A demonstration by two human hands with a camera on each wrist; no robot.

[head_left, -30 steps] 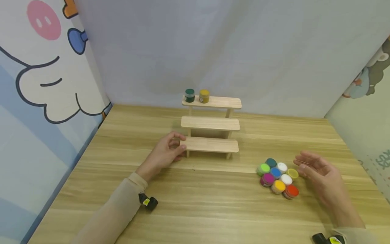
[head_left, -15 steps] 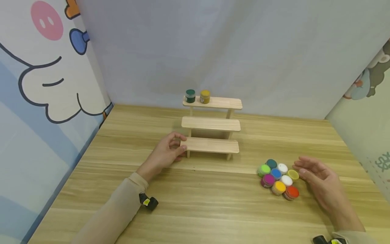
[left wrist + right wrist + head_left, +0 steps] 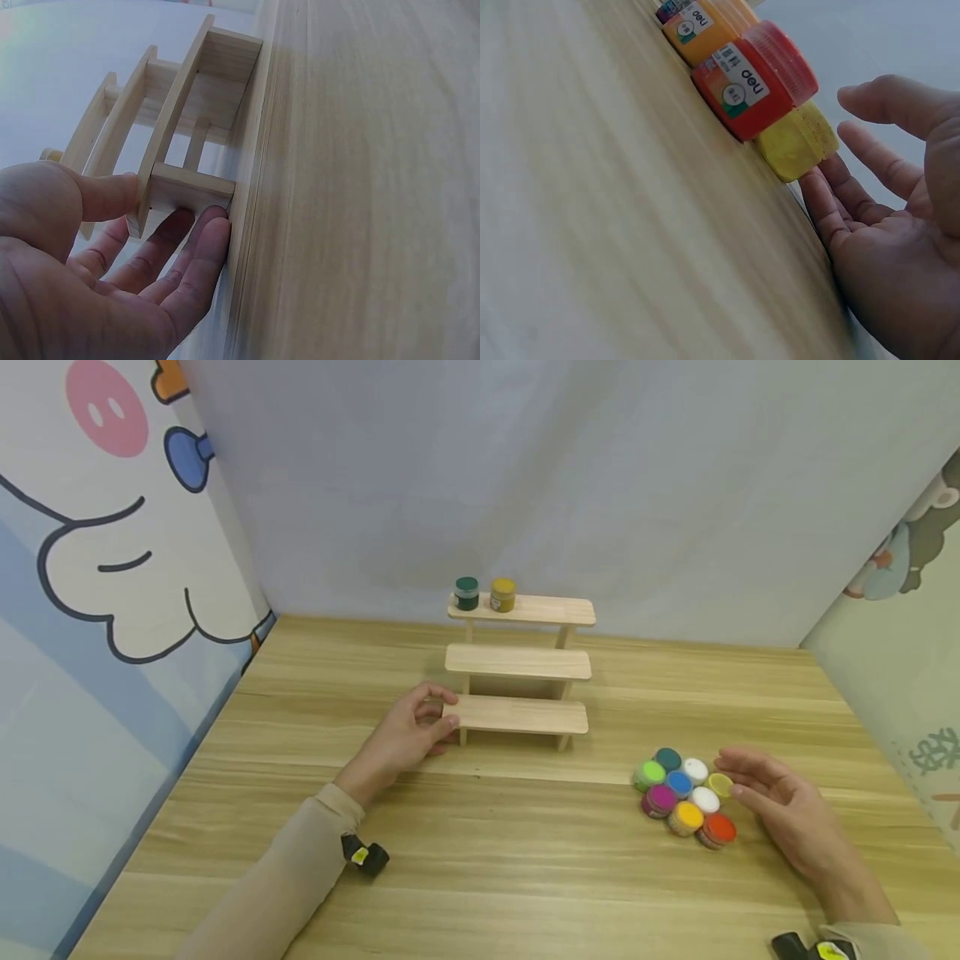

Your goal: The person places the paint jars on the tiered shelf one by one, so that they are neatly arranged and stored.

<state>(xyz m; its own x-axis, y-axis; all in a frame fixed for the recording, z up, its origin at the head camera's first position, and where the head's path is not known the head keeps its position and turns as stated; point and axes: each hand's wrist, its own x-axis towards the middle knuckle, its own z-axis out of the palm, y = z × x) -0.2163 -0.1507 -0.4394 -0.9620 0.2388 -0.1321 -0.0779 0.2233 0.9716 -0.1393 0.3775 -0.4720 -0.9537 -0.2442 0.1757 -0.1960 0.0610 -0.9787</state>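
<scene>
The left hand [image 3: 397, 735] curls round the left end of the bottom board [image 3: 521, 714] of the wooden stand [image 3: 517, 662], maybe so the stand won't slip. The stand sits near the middle of the back edge of the desk [image 3: 480, 860]. A dark green jar [image 3: 467, 596] and a mustard jar [image 3: 502, 597] stand on its top board [image 3: 555, 608], by the left end, perhaps up there so both can be seen. Nine little jars [image 3: 678, 785] are bunched toward the desk's right edge, likely so the right hand [image 3: 795, 814] can get at them easily. That hand is loose and grips nothing, its fingers beside the yellow jar [image 3: 791, 150]; I can't quite tell if they touch it. The red jar [image 3: 754, 79] and the orange jar [image 3: 703, 34] say "deli", upside down; the smaller writing is too tiny to read.
</scene>
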